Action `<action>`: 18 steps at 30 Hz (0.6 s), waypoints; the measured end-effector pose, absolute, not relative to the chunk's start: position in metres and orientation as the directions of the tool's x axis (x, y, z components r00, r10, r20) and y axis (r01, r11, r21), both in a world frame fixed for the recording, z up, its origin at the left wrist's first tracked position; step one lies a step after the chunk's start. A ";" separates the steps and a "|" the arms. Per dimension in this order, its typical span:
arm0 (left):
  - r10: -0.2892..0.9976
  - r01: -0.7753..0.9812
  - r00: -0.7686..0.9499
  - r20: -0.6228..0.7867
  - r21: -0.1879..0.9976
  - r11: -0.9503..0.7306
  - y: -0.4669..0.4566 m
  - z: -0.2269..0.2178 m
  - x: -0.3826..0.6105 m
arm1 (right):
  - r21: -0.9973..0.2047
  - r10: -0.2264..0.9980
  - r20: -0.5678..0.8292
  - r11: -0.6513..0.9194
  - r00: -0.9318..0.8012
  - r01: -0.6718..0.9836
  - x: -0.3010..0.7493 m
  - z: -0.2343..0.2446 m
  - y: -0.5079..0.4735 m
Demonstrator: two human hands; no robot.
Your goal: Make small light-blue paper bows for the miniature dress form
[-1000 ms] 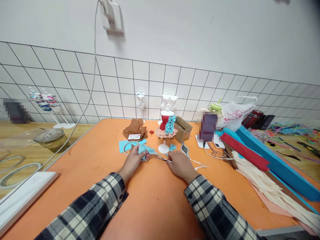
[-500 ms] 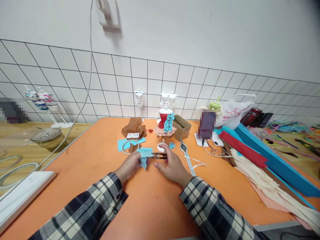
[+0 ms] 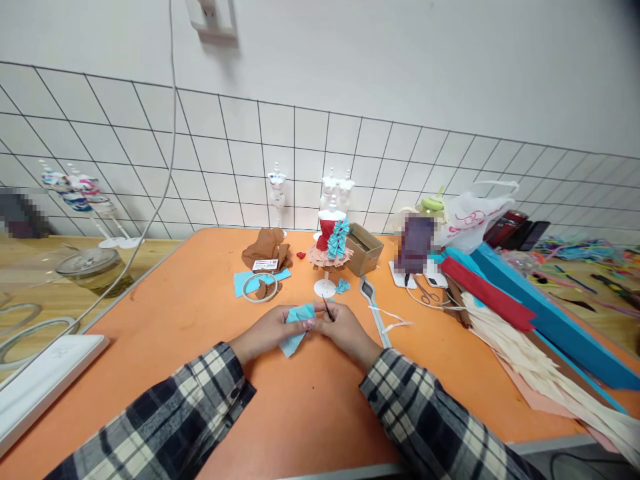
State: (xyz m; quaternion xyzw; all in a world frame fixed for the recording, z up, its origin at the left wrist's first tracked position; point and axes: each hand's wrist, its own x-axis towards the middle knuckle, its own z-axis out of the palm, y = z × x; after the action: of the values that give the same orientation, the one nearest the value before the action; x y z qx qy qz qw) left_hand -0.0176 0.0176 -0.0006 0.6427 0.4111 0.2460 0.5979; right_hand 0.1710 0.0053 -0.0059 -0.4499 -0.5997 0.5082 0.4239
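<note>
A piece of light blue paper (image 3: 296, 313), folded and drooping to a point, was held up just below the centre of the frame, over the orange table (image 3: 310, 427). The left hand (image 3: 273, 331) gripped it, thumb pressed across the front. The right hand (image 3: 349, 333) was closed around a slim dark tool (image 3: 327, 309) that stuck up between its fingers; the fingertips of both hands met at the paper's right edge, and from where I stood I couldn't tell whether the right ones pinched it too.

Just beyond, at the middle of the frame, stood a small dress form (image 3: 327, 233) in a red bodice and a pink ruffled skirt, blue pleats down one side. A blue pleated scrap (image 3: 343, 286) lay beside its base. Left of centre, a pale ring (image 3: 245, 293) rested partly on flat blue paper (image 3: 240, 281), near crumpled brown paper (image 3: 265, 245). A cardboard box (image 3: 367, 257) sat right of the form.
</note>
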 end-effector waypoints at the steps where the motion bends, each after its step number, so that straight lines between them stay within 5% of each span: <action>1: 0.823 0.220 0.537 -0.184 0.973 0.073 0.018 0.000 -0.017 | -0.996 0.975 0.030 0.048 -0.219 0.077 0.172 -0.007 0.006; 4: 0.868 0.179 0.474 -0.150 0.981 0.072 0.019 0.004 -0.020 | -1.000 0.987 0.007 0.004 -0.160 -0.020 0.179 -0.009 0.010; 7: 0.948 0.206 0.315 0.052 0.971 -0.122 0.020 0.014 -0.027 | -1.000 0.970 -0.013 -0.012 -0.244 0.007 0.188 -0.011 0.013; 10: 0.914 0.260 0.348 0.211 0.915 -0.310 0.018 0.023 -0.029 | -0.999 0.947 0.018 0.027 -0.320 0.024 0.191 -0.012 0.013; 13: 0.864 0.316 0.495 0.094 0.907 -0.280 0.015 0.021 -0.024 | -0.999 0.940 -0.005 -0.019 -0.341 -0.036 0.190 -0.013 0.012; 18: 0.784 0.224 0.599 -0.163 0.974 0.032 0.014 0.008 -0.017 | -0.969 0.986 -0.075 -0.107 -0.149 -0.223 0.192 -0.017 0.017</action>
State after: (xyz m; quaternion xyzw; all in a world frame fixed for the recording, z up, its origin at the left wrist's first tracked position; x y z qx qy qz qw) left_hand -0.0170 0.0137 0.0076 0.6564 0.3839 0.2307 0.6071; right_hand 0.1919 0.0175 -0.0169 -0.4250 -0.4487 0.6107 0.4950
